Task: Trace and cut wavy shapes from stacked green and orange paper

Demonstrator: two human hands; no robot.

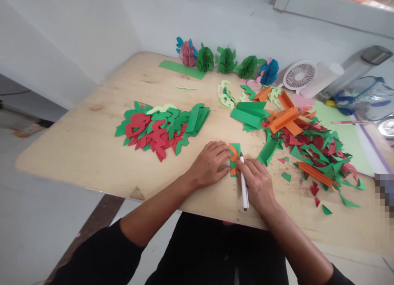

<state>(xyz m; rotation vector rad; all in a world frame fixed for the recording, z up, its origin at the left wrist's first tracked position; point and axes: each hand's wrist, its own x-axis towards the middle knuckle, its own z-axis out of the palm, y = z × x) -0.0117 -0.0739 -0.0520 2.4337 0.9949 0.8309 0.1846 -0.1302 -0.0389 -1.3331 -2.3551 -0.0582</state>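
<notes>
A zigzag-edged orange paper cutout (234, 152) lies on a small green paper piece (236, 145) near the table's front edge. From the left, my left hand (209, 164) presses the edge of both with its curled fingertips and thumb. In my right hand (259, 182) is a white marker pen (244, 190), gripped close to its dark tip. That tip points away from me and meets the right side of the green piece. My right fingers hide part of the papers' right edge.
Red and green cutouts (160, 131) form a pile on the left. Scraps (323, 149) and folded orange strips (286, 118) heap up at right. Honeycomb paper figures (227, 60) line the wall beside a small white fan (299, 75) and a bottle (353, 71).
</notes>
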